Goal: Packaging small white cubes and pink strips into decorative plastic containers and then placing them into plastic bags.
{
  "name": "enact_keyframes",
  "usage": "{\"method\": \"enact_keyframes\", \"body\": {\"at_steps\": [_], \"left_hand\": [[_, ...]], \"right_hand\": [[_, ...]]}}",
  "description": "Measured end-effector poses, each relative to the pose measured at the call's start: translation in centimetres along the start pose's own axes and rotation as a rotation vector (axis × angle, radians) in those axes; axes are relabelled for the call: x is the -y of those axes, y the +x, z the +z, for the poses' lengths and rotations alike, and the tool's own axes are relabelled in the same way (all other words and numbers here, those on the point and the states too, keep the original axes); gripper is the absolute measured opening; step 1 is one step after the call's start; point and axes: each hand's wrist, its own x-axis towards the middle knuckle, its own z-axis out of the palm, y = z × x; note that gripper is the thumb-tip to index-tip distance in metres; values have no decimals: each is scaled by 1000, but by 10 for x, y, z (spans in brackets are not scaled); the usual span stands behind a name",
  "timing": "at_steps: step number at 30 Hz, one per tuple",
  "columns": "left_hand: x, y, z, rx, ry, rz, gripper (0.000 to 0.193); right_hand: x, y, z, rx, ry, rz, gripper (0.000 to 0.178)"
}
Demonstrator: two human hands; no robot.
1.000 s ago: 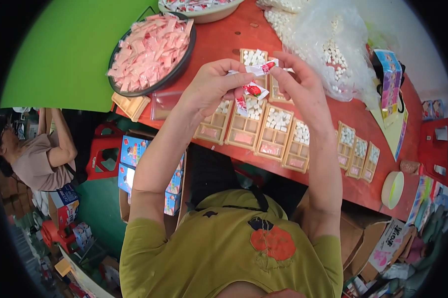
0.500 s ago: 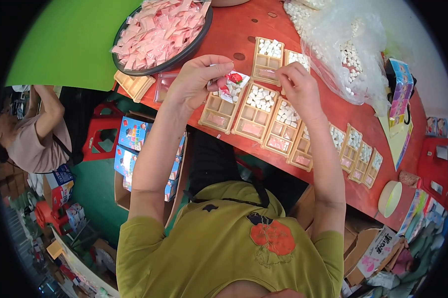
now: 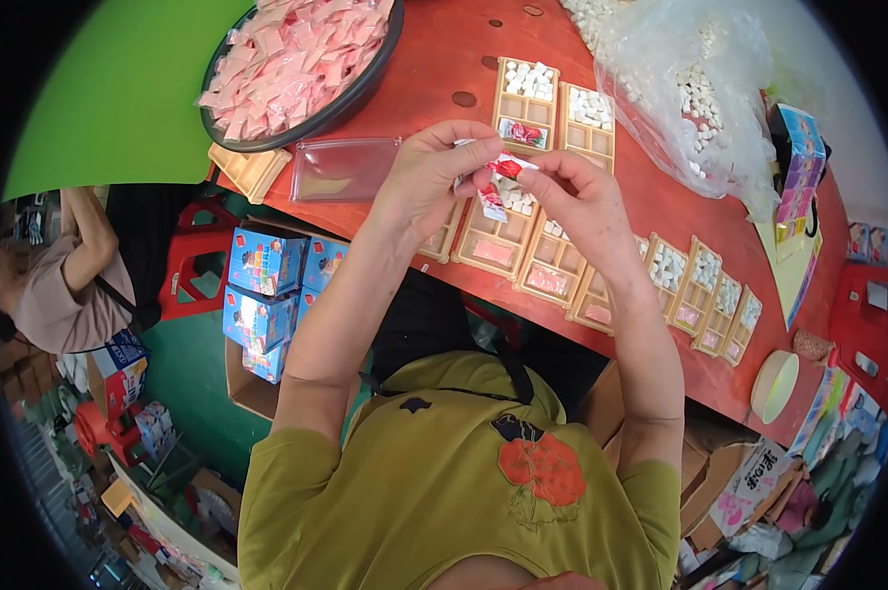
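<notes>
Small red-and-white printed packets (image 3: 492, 204) hang from my left hand (image 3: 432, 169), whose thumb and fingers are closed on them. My right hand (image 3: 590, 202) pinches the edge of the same bunch at its right side. Both hands are over a row of beige compartment trays (image 3: 489, 224). White pieces fill the large compartment of the trays I can see, and pink packets (image 3: 493, 252) lie in near compartments. Beyond my fingers, a far tray (image 3: 544, 113) has a red-and-white packet (image 3: 523, 133) lying in its near compartment. My hands partly cover the trays below them.
A dark basin (image 3: 390, 74) heaped with pink packets stands at the back left, beside a clear plastic case (image 3: 341, 169) and an empty-looking tray (image 3: 249, 172). A clear bag (image 3: 651, 98) of white pieces lies back right. A pale bowl (image 3: 774, 385) sits at the right edge.
My right hand has moved left from the far tray to the packets in my left hand and now grips them. A red-and-white packet now shows on top in that tray's near compartment.
</notes>
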Motion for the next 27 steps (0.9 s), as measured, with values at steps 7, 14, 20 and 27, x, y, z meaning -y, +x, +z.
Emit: {"method": "enact_keyframes", "body": {"at_steps": [7,14,20,27], "left_hand": [[4,6,-4,-38,-65,-11,15],[1,-2,-3,-58,-1,-21,14],[8,-15,4,6,38,-28,33],[18,-27,7,62,154,-73,36]], "right_hand": [[-2,-6,-47,-106,68,91,16],[-33,16,-91,-203,-292,203,22],[-16,5,-60,-409,-1070,1,33],[5,-6,-4,-212,-729,-175,23]]}}
